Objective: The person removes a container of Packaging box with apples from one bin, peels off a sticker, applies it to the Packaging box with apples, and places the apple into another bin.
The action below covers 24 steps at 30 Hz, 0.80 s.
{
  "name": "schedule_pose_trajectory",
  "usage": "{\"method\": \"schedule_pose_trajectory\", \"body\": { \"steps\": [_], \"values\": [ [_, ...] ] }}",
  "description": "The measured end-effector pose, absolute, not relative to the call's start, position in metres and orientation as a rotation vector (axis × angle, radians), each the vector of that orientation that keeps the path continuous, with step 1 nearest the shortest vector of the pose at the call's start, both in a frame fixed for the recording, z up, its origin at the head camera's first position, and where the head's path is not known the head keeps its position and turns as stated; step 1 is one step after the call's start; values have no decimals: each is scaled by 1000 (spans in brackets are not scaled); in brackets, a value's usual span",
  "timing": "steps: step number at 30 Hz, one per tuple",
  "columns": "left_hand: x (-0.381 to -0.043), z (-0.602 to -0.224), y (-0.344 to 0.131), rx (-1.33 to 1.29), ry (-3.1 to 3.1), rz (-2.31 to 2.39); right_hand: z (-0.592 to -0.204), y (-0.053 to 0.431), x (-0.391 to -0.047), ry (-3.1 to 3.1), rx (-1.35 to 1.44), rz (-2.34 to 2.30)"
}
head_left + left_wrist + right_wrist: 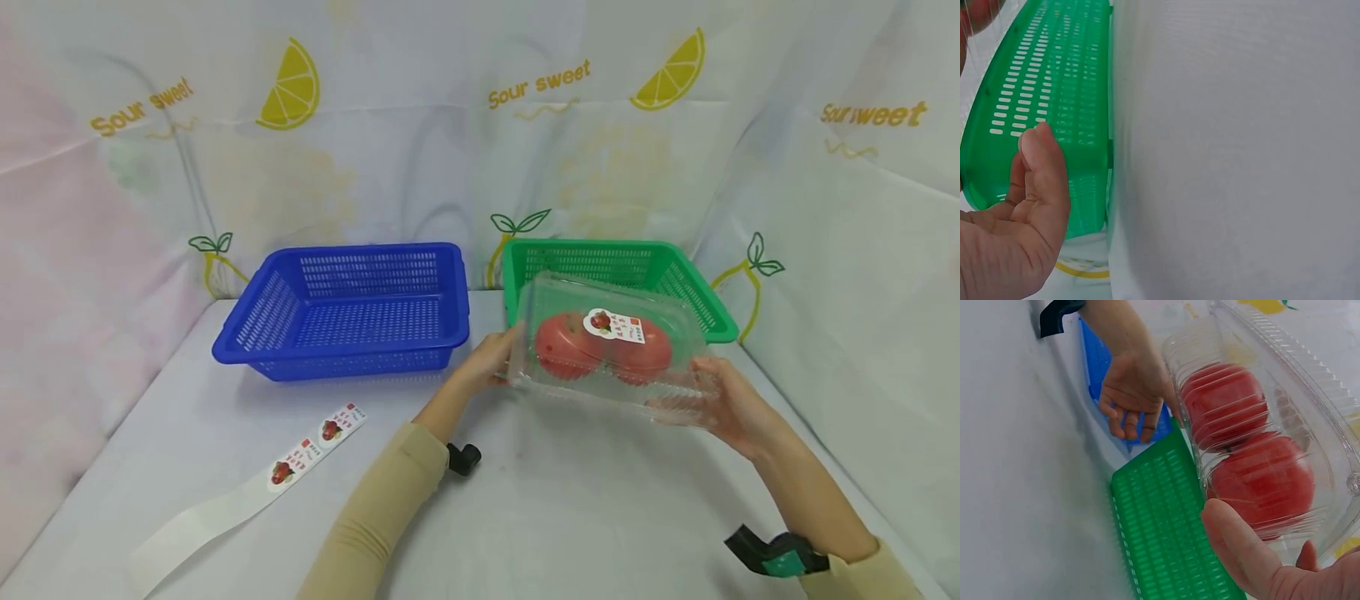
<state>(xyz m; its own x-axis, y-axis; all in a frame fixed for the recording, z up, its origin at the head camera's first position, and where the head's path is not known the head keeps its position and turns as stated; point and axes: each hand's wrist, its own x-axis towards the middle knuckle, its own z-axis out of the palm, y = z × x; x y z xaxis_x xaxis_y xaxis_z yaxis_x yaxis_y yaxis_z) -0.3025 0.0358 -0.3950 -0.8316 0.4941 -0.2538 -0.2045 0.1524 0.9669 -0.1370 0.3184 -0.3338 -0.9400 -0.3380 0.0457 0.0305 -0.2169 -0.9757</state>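
Observation:
A clear plastic clamshell box (611, 392) holding two tomatoes (1225, 406) is raised off the table, tilted, in front of the green basket (701, 304). On its lid sits a white label (615, 326) with a red fruit picture. My right hand (738, 404) grips the box's right end, thumb on one face. At the left end, my left hand (483, 364) holds the edge with its thumb side, while its other fingers hang curled below, as the right wrist view shows. In the left wrist view, the left thumb's contact with the box is out of frame.
A blue basket (341, 360) stands at the back left, beside the green one. A strip of labels (307, 454) lies at the left of the white table (525, 517). A printed cloth (420, 125) hangs behind and along both sides.

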Motion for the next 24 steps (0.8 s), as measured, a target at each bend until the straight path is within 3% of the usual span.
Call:
{"method": "schedule_pose_trajectory", "body": {
  "steps": [15, 24],
  "values": [
    [-309, -392, 32, 273, 1920, 1674, -322, 321, -159, 1873, -246, -2251],
    [-308, -392, 38, 254, 1953, 1599, -314, 330, -175, 1842, -16, -2315]
  ]
}}
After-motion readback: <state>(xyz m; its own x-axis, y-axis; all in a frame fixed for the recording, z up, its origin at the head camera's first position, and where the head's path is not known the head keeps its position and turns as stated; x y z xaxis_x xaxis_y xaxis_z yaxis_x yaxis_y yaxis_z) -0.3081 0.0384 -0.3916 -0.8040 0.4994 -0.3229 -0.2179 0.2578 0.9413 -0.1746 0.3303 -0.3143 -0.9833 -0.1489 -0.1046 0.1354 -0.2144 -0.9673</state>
